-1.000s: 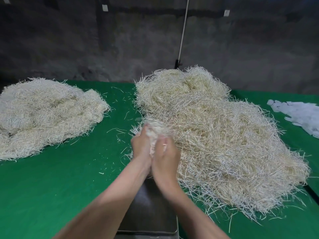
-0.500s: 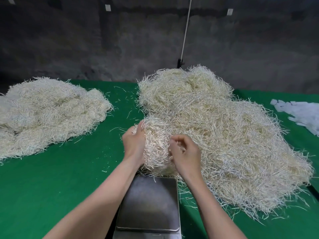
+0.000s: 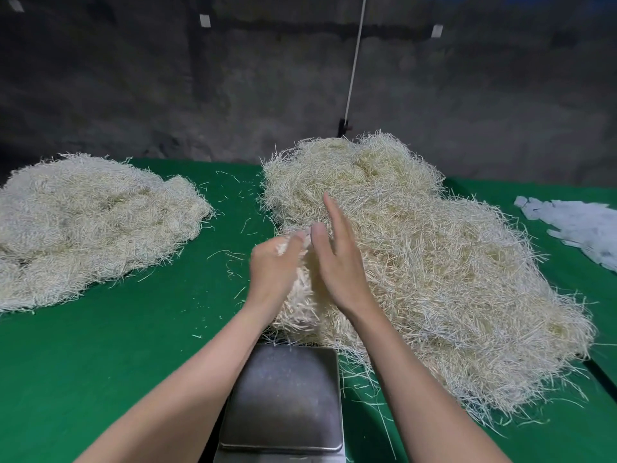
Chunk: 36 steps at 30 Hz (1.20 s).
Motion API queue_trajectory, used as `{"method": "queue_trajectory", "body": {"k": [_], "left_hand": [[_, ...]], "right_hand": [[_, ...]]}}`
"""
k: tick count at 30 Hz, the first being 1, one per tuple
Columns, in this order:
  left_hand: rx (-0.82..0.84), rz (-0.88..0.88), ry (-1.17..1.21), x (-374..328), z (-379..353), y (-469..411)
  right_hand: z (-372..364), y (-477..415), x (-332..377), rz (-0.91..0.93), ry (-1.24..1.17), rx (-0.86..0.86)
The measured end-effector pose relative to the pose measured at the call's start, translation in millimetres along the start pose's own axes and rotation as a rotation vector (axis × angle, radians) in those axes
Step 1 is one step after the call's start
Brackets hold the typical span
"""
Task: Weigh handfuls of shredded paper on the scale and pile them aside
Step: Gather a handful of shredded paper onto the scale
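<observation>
A large heap of cream shredded paper (image 3: 434,262) covers the middle and right of the green table (image 3: 100,362). At its near left edge my left hand (image 3: 273,269) grips a handful of shredded paper (image 3: 300,305) that hangs above the far edge of the scale. My right hand (image 3: 337,259) presses flat against the handful's right side, fingers straight and pointing away from me. The metal scale pan (image 3: 287,399) sits bare just below, between my forearms. A second, flatter pile of shredded paper (image 3: 86,222) lies at the far left.
A patch of white paper pieces (image 3: 581,225) lies at the right edge of the table. Loose shreds are scattered on the green cloth between the two piles. A dark wall with a white cord (image 3: 355,61) rises behind the table.
My hands have lifted the handful slightly off the heap. The right hand's fingers, curled into the paper before, are now straightened against it.
</observation>
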<state>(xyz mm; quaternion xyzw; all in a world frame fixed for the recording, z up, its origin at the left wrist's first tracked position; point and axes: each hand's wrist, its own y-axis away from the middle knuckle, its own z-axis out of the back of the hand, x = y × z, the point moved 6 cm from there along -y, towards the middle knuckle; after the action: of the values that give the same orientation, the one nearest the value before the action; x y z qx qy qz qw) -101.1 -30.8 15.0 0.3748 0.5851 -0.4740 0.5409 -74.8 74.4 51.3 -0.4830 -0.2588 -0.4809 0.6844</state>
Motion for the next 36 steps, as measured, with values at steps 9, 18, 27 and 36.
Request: {"method": "queue_trajectory", "body": {"k": [9,18,27,36], "left_hand": [[0.143,0.267,0.262,19,-2,16],[-0.107,0.478,0.367,40,-9,23],[0.006,0.556,0.303,51,-19,33],[-0.042,0.356,0.183,36,8,3]], "right_hand": [[9,-16,-56,-0.404,-0.376,-0.424],[-23,15,-58,-0.155,0.073,-0.265],[-22,24,-73,-0.283,-0.116,-0.35],[2,30,-78,-0.414,-0.353,-0.334]]}}
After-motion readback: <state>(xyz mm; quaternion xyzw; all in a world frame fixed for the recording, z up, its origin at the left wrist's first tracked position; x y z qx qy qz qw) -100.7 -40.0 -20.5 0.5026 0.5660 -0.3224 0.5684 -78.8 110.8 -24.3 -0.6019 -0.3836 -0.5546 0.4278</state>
